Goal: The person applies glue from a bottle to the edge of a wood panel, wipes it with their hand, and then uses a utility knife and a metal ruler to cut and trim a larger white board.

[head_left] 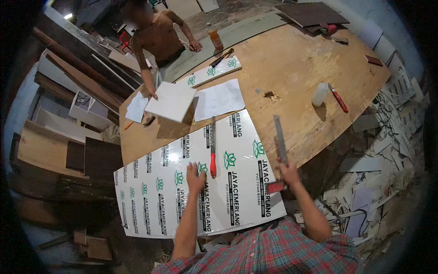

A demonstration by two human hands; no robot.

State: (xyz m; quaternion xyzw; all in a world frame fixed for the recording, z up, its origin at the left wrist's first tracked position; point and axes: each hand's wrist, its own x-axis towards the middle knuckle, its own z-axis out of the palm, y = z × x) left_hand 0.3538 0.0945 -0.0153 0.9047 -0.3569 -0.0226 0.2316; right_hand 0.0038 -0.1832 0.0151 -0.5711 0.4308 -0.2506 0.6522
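Note:
My left hand (196,179) lies on a large white foam board (246,196) printed with green leaf marks and black lettering, fingers stretched out and holding nothing. Beside it on the board rests a long narrow-bladed tool with a red handle (213,166). My right hand (288,173), over the board's right edge, is closed round what looks like a try square (280,139). The square's long grey metal blade points away from me, and a red block (276,187) shows just below my fingers.
Across the wooden table (292,64) a person (157,41) holds a white panel (172,101). A paper sheet (220,99), pliers (223,57), a drink bottle (214,37), a white bottle (320,94) and a red utility knife (338,98) lie or stand about. Offcuts (365,192) litter the right side.

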